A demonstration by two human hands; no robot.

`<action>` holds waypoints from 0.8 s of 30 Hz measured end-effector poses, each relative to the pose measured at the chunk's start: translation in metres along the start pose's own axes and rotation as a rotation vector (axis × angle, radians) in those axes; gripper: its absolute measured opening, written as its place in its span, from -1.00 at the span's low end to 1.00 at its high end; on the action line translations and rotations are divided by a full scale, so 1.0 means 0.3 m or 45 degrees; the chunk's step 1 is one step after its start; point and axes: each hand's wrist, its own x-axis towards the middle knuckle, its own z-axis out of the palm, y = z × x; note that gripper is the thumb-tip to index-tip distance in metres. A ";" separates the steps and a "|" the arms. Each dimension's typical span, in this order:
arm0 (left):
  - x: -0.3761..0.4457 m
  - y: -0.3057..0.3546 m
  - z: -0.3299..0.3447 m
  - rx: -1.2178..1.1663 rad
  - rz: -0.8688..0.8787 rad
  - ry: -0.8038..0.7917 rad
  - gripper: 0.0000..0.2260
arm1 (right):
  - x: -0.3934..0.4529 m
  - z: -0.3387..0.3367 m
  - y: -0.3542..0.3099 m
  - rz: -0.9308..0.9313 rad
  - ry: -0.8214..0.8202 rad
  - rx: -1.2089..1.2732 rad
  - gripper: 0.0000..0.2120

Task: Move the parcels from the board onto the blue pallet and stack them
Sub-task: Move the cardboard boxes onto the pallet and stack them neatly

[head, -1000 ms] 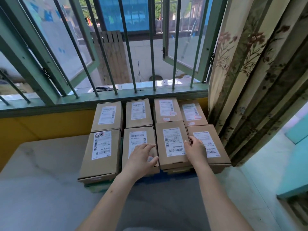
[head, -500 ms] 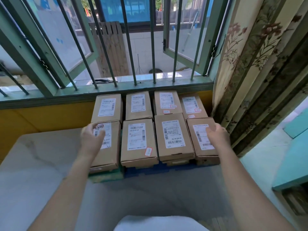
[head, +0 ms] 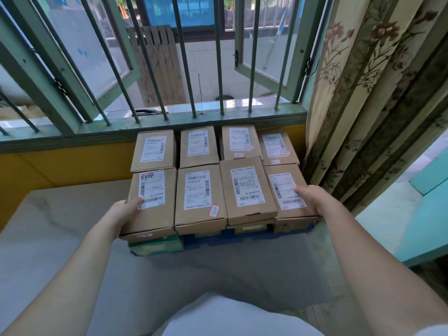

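Left hand grasps the near-left parcel; right hand lies released on the near-right parcel. Uneven squeezing could likely tip the stack off the pallet edge.

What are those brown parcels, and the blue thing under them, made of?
The parcels look like plain matte brown cardboard, with folded flaps and white paper labels. The blue pallet looks like moulded plastic, judging by its even colour and notched edge, though little of it shows.
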 end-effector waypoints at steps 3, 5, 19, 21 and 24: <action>0.014 -0.003 0.003 0.005 0.025 -0.013 -0.55 | 0.011 0.005 0.006 -0.014 0.005 -0.009 -0.65; 0.028 -0.003 0.001 0.009 0.044 -0.027 -0.48 | 0.022 0.003 0.006 -0.005 0.007 -0.020 -0.59; 0.255 0.274 -0.033 0.306 0.286 0.288 -0.27 | 0.246 0.019 -0.294 -0.215 0.291 -0.420 -0.30; 0.301 0.302 -0.019 0.367 0.254 0.276 -0.28 | 0.293 0.037 -0.324 -0.180 0.244 -0.414 -0.28; 0.353 0.325 0.003 0.398 0.221 0.217 -0.32 | 0.357 0.070 -0.351 -0.135 0.166 -0.370 -0.27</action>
